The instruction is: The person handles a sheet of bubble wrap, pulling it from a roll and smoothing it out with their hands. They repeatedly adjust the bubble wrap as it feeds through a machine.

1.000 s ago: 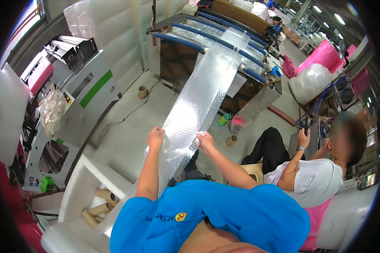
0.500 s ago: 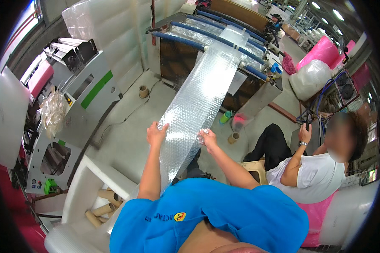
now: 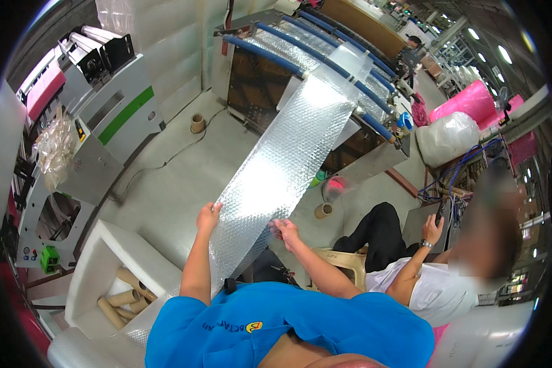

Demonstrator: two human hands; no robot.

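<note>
A long strip of clear bubble wrap (image 3: 264, 165) runs from the blue rollers (image 3: 279, 55) of a machine down to my waist. At its left edge my left hand (image 3: 208, 218) is closed, gripping the film. My right hand (image 3: 286, 233) pinches the opposite edge, a little nearer to me. Between the hands the sheet lies fairly flat and shines brightly; below them it folds and droops towards my body. The fingertips under the film are partly hidden.
At the lower left, a white foam bin (image 3: 126, 245) holds several cardboard tubes (image 3: 124, 299). A grey machine with a green stripe (image 3: 126, 115) stands at the left. A seated person in a white shirt (image 3: 438, 299) is close on my right. A loose cardboard core (image 3: 323, 211) sits on the floor.
Both hands have come nearer to my body and slightly left in the picture, still gripping the bubble wrap. The view has shifted, and the seated person's raised hand appears lower.
</note>
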